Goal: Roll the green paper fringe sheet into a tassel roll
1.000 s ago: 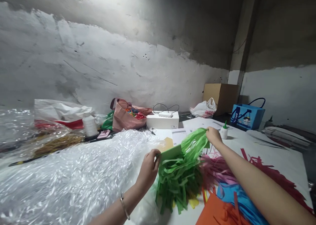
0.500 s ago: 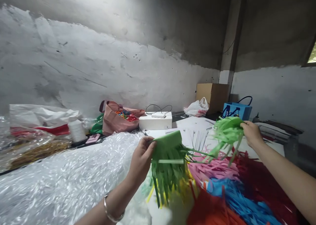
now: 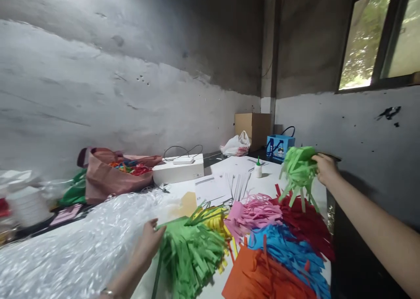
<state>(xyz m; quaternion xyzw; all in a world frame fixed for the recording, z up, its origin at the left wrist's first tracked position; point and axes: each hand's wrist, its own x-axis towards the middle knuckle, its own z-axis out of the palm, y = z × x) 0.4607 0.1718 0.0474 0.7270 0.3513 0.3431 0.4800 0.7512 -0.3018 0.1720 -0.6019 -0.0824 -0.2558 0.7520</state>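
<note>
My right hand is raised at the right and closed on a bunch of green fringed paper, whose strips hang above the red fringed paper. Low at the left, my left hand grips the edge of a larger pile of green fringed paper resting on the table. Yellow fringed paper, pink fringed paper, blue fringed paper and orange fringed paper lie between the two hands.
Crinkled clear plastic covers the table's left side. A pink bag, a white box, printed sheets, a glue bottle, a cardboard box and a blue bag stand farther back. A window is at the upper right.
My right hand pulled one green bunch apart from the rest and carried it right and up. My left hand lowered the remaining green pile to the table. The camera swung to the right.
</note>
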